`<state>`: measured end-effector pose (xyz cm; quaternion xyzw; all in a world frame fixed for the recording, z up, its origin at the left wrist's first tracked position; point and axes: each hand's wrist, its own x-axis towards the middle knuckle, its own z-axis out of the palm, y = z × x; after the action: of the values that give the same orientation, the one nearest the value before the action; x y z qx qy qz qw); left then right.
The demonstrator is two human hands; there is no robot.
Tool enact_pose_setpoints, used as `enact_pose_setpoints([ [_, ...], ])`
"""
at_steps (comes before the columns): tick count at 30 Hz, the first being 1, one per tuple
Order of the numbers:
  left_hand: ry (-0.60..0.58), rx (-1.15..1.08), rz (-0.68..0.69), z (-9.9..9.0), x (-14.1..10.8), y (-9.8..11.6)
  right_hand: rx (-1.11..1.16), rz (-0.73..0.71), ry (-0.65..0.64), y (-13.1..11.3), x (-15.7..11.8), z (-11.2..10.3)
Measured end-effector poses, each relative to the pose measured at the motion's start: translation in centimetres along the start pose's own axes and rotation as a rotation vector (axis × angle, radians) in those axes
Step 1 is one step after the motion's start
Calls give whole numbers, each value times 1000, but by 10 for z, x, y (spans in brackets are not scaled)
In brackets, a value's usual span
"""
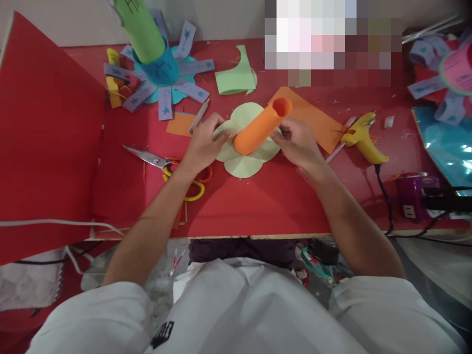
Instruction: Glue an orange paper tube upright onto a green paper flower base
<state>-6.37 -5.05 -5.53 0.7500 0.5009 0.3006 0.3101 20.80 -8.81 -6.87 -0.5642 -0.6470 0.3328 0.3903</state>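
Observation:
A pale green paper flower (243,167) with rounded petals lies low over the red table, and an orange paper tube (260,128) stands on its middle, leaning to the upper right in view. My left hand (210,140) pinches the flower's left petal between thumb and fingers. On the opposite side my right hand (297,142) grips the right petal, its fingertips partly hidden by the paper. Close to my left forearm rest scissors (158,161) with yellow and orange handles. A pencil (199,116) lies just beyond my left hand.
Orange card (313,118) and a yellow glue gun (365,140) lie to the right, near a purple socket box (416,194). Light green paper scraps (236,78) sit at the back. A blue paper base (158,69) holds a green tube (142,32). A red board (44,137) stands left.

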Motion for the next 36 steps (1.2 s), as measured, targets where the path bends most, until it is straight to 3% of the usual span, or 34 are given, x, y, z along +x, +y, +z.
enact_pose_setpoints([
  [4,-27,-61,47,0,4,-4,8,2,31,-4,-2,1],
  [8,-34,-99,46,-1,4,-5,-84,-87,220,-21,-7,1],
  [10,-43,-77,27,-2,4,-4,-98,-113,253,-30,-11,1],
  [13,-53,-33,5,-1,4,-5,-81,-122,163,-38,-17,3],
  [17,-1,-41,39,0,5,-10,-11,-288,-27,-36,-20,11],
  [21,-30,-39,118,-1,8,-17,13,-375,-141,-30,-19,20],
  [36,-53,-36,119,-4,8,-18,78,-329,-53,-32,-18,24],
])
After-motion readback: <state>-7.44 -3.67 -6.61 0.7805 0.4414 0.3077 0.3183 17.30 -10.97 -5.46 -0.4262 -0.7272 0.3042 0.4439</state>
